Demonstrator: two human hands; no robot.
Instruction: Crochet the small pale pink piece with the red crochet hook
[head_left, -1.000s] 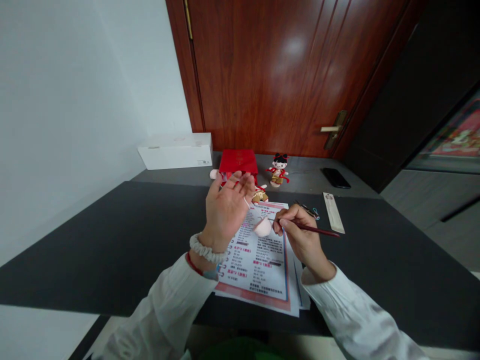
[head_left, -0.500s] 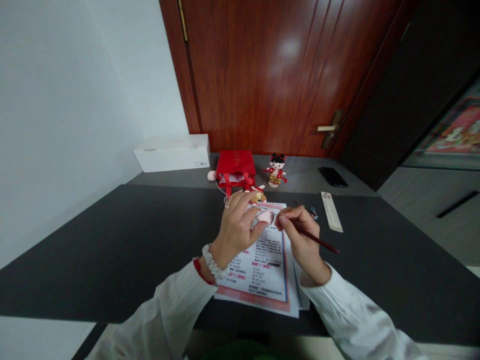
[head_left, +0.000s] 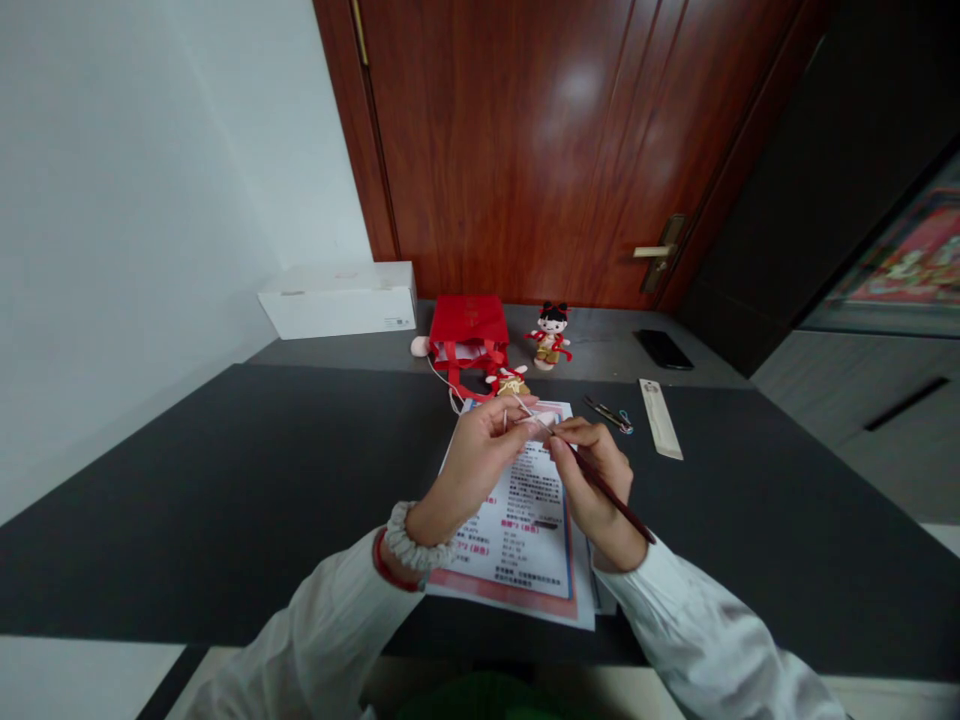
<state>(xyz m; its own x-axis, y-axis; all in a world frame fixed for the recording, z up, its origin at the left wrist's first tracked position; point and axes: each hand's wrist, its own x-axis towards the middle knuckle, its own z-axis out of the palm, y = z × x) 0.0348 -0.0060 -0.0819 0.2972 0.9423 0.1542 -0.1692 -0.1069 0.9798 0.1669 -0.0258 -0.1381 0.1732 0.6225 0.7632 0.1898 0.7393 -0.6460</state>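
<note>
Hands now drawn together above the printed sheet point(head_left: 521, 530): the left hand point(head_left: 472, 470) pinches a small pale pink piece point(head_left: 544, 418); the right hand point(head_left: 592, 480) grips a maroon-handled tool point(head_left: 609, 492), its thin shaft reaching the piece.

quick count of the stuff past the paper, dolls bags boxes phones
dolls: 2
red bags: 1
white boxes: 1
phones: 1
total: 5
</note>
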